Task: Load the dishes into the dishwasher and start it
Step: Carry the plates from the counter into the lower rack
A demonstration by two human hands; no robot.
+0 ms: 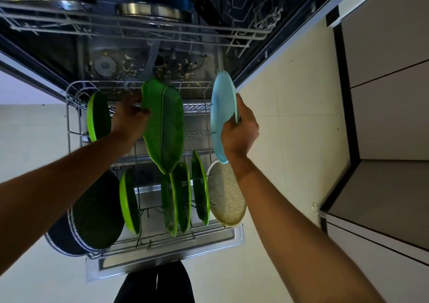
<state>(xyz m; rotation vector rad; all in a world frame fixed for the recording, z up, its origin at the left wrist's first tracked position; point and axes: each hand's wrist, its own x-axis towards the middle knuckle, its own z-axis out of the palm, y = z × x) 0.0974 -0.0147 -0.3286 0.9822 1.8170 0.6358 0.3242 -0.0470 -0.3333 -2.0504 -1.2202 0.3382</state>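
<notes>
Plates fill the lower rack [148, 244], no legible writing anywhere. Left hand [130, 117] grips a long, ribbed, leaf-shaped green platter [163, 126] by its left edge, held upright over the rack's middle. Right hand [240, 131] pinches a smooth pale-blue round plate [221, 107] on edge, above the rack's right side. Below stand glossy green plates [183, 198] in the wire tines, a speckled beige plate [226, 198] rightmost, a dark striped bowl [92, 214] at left. Open slots show between the tines mid-rack. Upper rack [139, 24] holds steel pans.

pale tiled floor [290, 107] beside grey cabinet fronts [390, 117].
</notes>
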